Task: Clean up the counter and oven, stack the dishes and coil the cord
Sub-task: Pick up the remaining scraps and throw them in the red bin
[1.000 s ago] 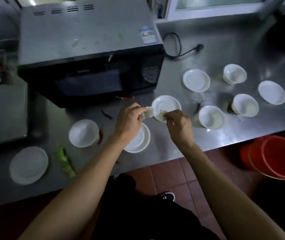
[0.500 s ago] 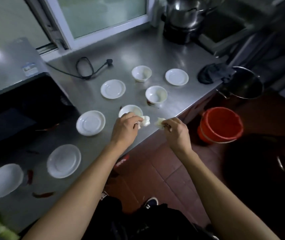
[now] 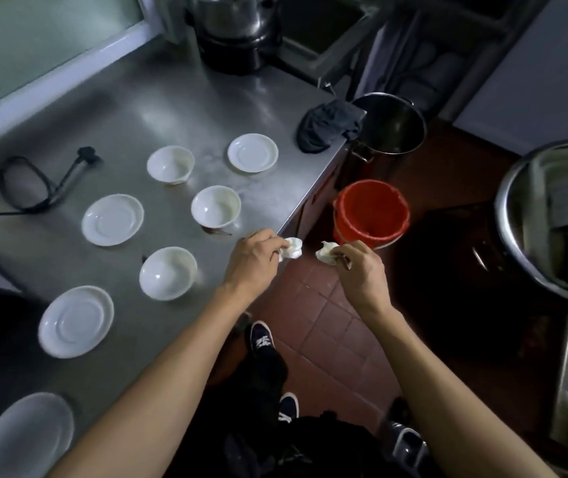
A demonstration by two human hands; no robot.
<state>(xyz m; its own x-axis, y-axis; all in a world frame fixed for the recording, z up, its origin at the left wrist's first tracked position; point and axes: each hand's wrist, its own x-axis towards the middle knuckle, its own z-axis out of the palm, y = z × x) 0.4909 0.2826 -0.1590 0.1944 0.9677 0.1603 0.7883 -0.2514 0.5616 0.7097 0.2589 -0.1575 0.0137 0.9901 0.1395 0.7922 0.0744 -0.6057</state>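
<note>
My left hand (image 3: 253,258) pinches a crumpled white scrap (image 3: 292,248) just past the counter's right edge. My right hand (image 3: 358,267) pinches a second pale scrap (image 3: 324,252) over the tiled floor, short of the red bucket (image 3: 370,212). On the steel counter (image 3: 179,108) stand three white bowls (image 3: 168,272) (image 3: 216,205) (image 3: 170,164) and several white saucers (image 3: 113,219) (image 3: 252,152) (image 3: 76,321). The black cord (image 3: 30,182) lies loosely looped at the back left, its plug (image 3: 86,155) free.
A dark cloth (image 3: 327,125) lies on the counter's right corner. A steel pot (image 3: 391,124) stands on the floor behind the bucket. A large metal basin (image 3: 551,215) is at the right. A dark cooker (image 3: 234,36) sits at the counter's back. Small dark chilli bits (image 3: 218,232) lie by the bowls.
My view has swung right, away from the oven. Both hands, each holding a scrap, have moved off the counter toward the red bucket and drawn slightly apart.
</note>
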